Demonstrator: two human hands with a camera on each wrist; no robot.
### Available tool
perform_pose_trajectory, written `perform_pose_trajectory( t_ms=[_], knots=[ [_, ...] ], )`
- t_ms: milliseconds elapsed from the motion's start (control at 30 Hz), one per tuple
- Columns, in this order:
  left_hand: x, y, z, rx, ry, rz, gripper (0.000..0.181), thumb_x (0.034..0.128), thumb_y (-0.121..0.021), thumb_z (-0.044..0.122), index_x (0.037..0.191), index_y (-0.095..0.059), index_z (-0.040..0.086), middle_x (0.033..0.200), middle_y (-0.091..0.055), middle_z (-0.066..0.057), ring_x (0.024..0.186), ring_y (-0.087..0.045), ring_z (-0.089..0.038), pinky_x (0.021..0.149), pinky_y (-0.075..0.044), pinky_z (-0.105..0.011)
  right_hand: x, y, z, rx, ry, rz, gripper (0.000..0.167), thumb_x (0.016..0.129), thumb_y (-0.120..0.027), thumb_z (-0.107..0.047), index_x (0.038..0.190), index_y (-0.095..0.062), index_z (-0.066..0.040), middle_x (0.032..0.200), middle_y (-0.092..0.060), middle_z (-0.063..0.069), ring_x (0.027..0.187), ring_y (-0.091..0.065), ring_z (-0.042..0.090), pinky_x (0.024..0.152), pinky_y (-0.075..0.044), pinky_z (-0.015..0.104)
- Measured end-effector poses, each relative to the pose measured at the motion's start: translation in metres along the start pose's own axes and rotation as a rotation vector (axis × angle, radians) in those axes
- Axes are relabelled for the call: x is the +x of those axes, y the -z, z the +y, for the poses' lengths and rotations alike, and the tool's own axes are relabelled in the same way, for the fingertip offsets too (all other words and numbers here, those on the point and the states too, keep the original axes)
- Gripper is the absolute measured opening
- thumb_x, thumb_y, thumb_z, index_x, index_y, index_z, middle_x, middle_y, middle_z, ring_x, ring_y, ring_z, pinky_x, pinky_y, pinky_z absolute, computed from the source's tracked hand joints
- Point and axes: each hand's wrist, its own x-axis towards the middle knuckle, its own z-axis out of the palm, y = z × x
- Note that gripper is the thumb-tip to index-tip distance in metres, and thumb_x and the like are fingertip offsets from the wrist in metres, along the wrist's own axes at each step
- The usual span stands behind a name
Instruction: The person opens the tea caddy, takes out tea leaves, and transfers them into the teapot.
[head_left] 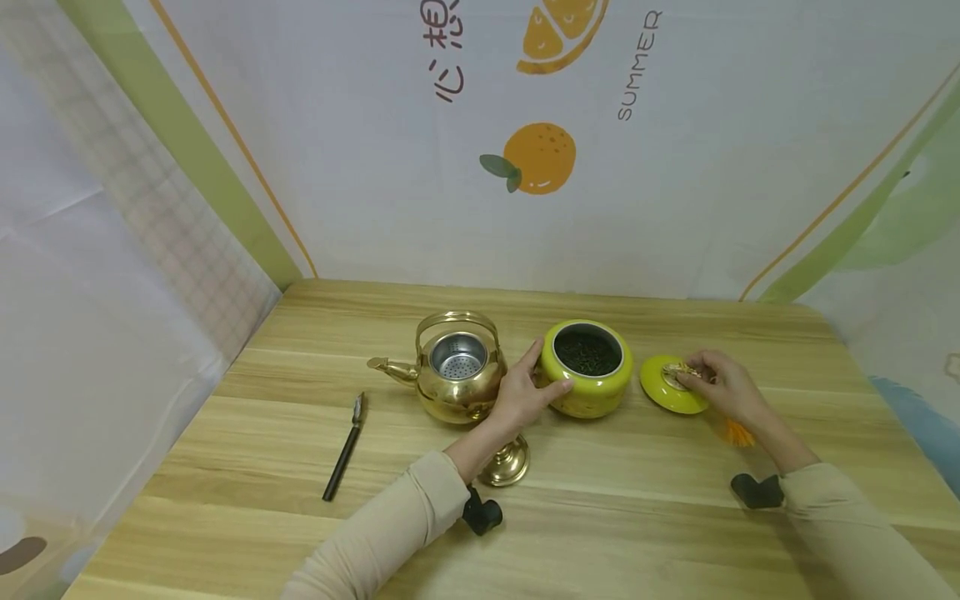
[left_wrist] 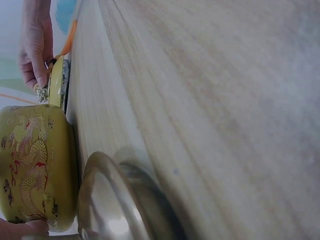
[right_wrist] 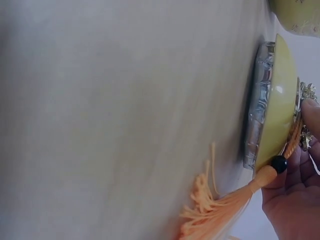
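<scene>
A yellow tea jar (head_left: 588, 396), uncovered and holding dark loose tea leaves (head_left: 587, 353), stands upright at the middle of the table. My left hand (head_left: 522, 393) holds its left side, thumb at the front and fingers toward the back. A dragon pattern decorates the jar's wall in the left wrist view. To the right, my right hand (head_left: 723, 385) pinches the golden knob of the yellow jar lid (right_wrist: 280, 100). Right side up, the lid is at table level; a clear seal shows under it. From the knob hangs an orange tassel (right_wrist: 220, 212).
Left of the jar stands a golden teapot (head_left: 457, 400) with a perforated strainer (head_left: 459, 357) in its mouth and its handle raised. The golden teapot lid (head_left: 506, 462) lies by my left wrist. Farther left is a dark-handled scoop (head_left: 343, 454). A printed cloth (head_left: 637, 225) hangs behind the table.
</scene>
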Motion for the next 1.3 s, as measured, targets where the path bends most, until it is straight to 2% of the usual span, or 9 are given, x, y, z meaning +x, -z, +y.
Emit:
perform_pose_trajectory(
  t_ms=[267,500,633,733,933,1067,1167,1300],
  knots=[
    [-0.002,0.0,0.002,-0.029,-0.023,0.002,0.081,0.0837,-0.072,0.018,0.148,-0.024,0.003,0.149,-0.036,-0.011,0.132,-0.041,-0.024,0.109,-0.035,-0.034,-0.002,0.0,0.0,0.008,-0.028,-0.01,0.017,0.09,-0.063,-0.009,0.098,-0.061,0.006,0.083,-0.053,0.01,0.071,-0.042,0.004,0.054,-0.039,0.019],
    [-0.002,0.001,0.005,-0.029,-0.022,0.009,0.081,0.0833,-0.073,0.018,0.148,-0.025,0.005,0.15,-0.034,-0.011,0.133,-0.039,-0.024,0.11,-0.034,-0.035,-0.001,0.003,-0.002,0.007,-0.045,-0.022,0.02,0.09,-0.063,-0.011,0.1,-0.061,0.006,0.085,-0.056,0.011,0.072,-0.043,0.003,0.055,-0.04,0.019],
    [-0.003,0.001,0.007,-0.041,-0.005,0.012,0.081,0.0831,-0.073,0.017,0.148,-0.026,0.006,0.15,-0.034,-0.011,0.134,-0.038,-0.024,0.11,-0.034,-0.035,0.0,0.008,-0.003,0.01,-0.085,-0.078,0.032,0.091,-0.063,-0.018,0.11,-0.059,0.007,0.093,-0.058,0.015,0.076,-0.046,0.004,0.059,-0.044,0.018],
    [-0.004,0.001,0.007,-0.037,0.005,0.012,0.081,0.0829,-0.073,0.017,0.148,-0.026,0.006,0.149,-0.035,-0.011,0.133,-0.039,-0.026,0.109,-0.035,-0.036,0.001,0.011,-0.006,0.019,-0.094,-0.086,0.039,0.092,-0.062,-0.021,0.118,-0.055,0.008,0.1,-0.058,0.018,0.079,-0.048,0.003,0.061,-0.047,0.018],
    [-0.005,0.001,0.004,-0.03,0.015,0.014,0.082,0.082,-0.073,0.018,0.148,-0.026,0.006,0.148,-0.038,-0.013,0.128,-0.045,-0.027,0.107,-0.038,-0.037,0.002,0.011,-0.016,0.037,-0.058,0.019,0.039,0.094,-0.058,-0.021,0.122,-0.054,0.006,0.101,-0.058,0.017,0.081,-0.046,-0.008,0.065,-0.046,0.012],
    [-0.008,0.003,0.004,-0.004,0.017,0.023,0.082,0.0821,-0.073,0.022,0.148,-0.027,0.007,0.15,-0.034,-0.012,0.131,-0.042,-0.028,0.109,-0.036,-0.038,0.007,0.004,-0.029,0.095,-0.03,0.073,0.036,0.094,-0.059,-0.02,0.119,-0.056,0.006,0.102,-0.06,0.018,0.083,-0.047,-0.012,0.069,-0.044,0.005],
    [-0.013,0.006,0.006,0.022,0.01,0.026,0.082,0.0829,-0.072,0.026,0.148,-0.026,0.007,0.152,-0.03,-0.01,0.134,-0.038,-0.029,0.11,-0.034,-0.038,0.013,-0.001,-0.039,0.151,0.0,0.079,0.035,0.093,-0.06,-0.017,0.118,-0.056,0.007,0.104,-0.061,0.015,0.085,-0.049,-0.013,0.072,-0.044,0.003],
    [-0.023,0.011,0.009,-0.029,-0.002,-0.001,0.082,0.0842,-0.071,0.026,0.148,-0.024,0.005,0.153,-0.026,-0.01,0.135,-0.036,-0.029,0.109,-0.035,-0.037,0.021,-0.008,-0.051,0.257,0.049,0.053,0.036,0.092,-0.06,-0.011,0.12,-0.053,0.011,0.109,-0.059,0.016,0.092,-0.051,-0.012,0.076,-0.046,0.004]
  ],
)
